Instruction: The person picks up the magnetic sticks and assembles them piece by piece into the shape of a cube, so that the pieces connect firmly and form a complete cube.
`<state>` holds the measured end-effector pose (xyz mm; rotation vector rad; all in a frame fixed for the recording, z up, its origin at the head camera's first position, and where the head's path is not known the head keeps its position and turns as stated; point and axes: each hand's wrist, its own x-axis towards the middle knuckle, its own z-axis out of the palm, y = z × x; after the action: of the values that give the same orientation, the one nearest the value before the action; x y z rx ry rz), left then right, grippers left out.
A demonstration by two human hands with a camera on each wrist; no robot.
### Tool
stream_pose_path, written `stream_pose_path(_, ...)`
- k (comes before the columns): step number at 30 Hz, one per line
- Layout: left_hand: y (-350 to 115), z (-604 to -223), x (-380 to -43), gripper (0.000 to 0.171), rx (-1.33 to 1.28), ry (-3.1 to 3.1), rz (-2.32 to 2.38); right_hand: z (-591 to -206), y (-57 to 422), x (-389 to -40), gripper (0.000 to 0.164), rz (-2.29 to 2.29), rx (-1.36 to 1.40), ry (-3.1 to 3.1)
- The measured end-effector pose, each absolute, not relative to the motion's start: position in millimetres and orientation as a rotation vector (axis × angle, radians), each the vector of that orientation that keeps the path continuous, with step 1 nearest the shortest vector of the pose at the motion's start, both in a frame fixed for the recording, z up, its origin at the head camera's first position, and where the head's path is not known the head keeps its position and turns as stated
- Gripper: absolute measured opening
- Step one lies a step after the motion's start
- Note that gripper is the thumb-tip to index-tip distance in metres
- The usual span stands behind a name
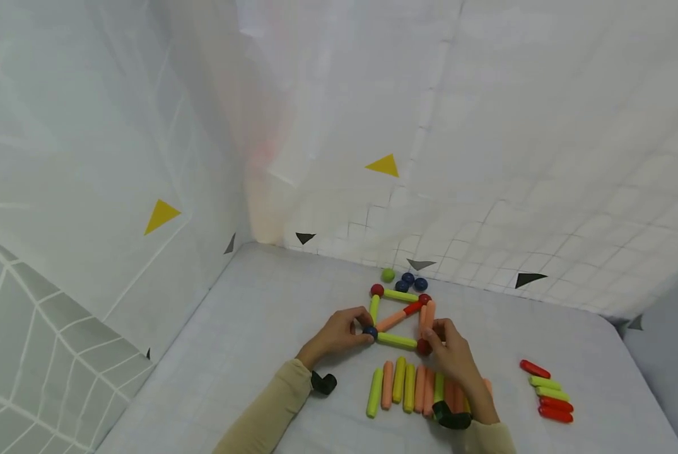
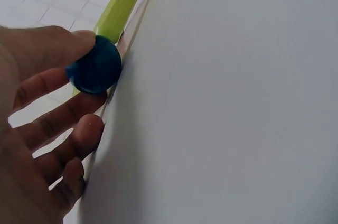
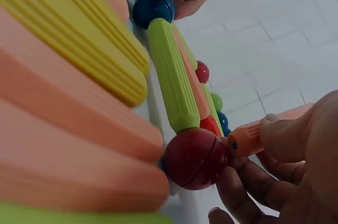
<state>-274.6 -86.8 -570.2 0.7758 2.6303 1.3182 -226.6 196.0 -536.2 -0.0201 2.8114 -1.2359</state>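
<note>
A flat frame of rods and balls lies on the table. My left hand (image 1: 341,332) pinches the blue ball (image 2: 96,65) at its near left corner between thumb and fingers. A yellow-green rod (image 1: 397,340) runs from that ball to a dark red ball (image 3: 194,158) at the near right. My right hand (image 1: 451,348) holds an orange rod (image 3: 248,138) by thumb and fingers, its end close against this red ball; whether it is joined I cannot tell. Red balls (image 1: 377,289) stand at the far corners. An orange-and-red diagonal (image 1: 392,320) crosses the frame.
Several orange, yellow and green rods (image 1: 399,379) lie in a row in front of the frame, partly under the right forearm. Short red and green rods (image 1: 554,403) lie at the right. Behind the frame sit a green ball (image 1: 388,275) and several blue balls (image 1: 420,284), near the wall.
</note>
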Motion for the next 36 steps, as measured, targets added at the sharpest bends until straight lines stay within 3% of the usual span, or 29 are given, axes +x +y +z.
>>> stream_pose_path(17,-55.1,-570.9,-269.3,0.026,0.783,2.656,1.347,-532.9,210.3,-230.5,0.046,-1.322,0.166,2.933)
stream_pose_path(24,-53.5,-576.7,-267.3,0.030,0.615,2.641,1.474,-543.1,174.2,-233.2,0.038,-1.587,-0.094,3.108)
stream_pose_path(29,-52.0,-581.1,-268.4,0.030,0.585,2.631,1.516,-545.5,151.4,-235.9,0.024,-1.609,-0.265,3.171)
stream_pose_path(36,-54.1,-582.6,-268.1,0.030,0.592,2.628,1.523,-557.3,140.0,-241.1,0.024,-1.573,-0.363,3.188)
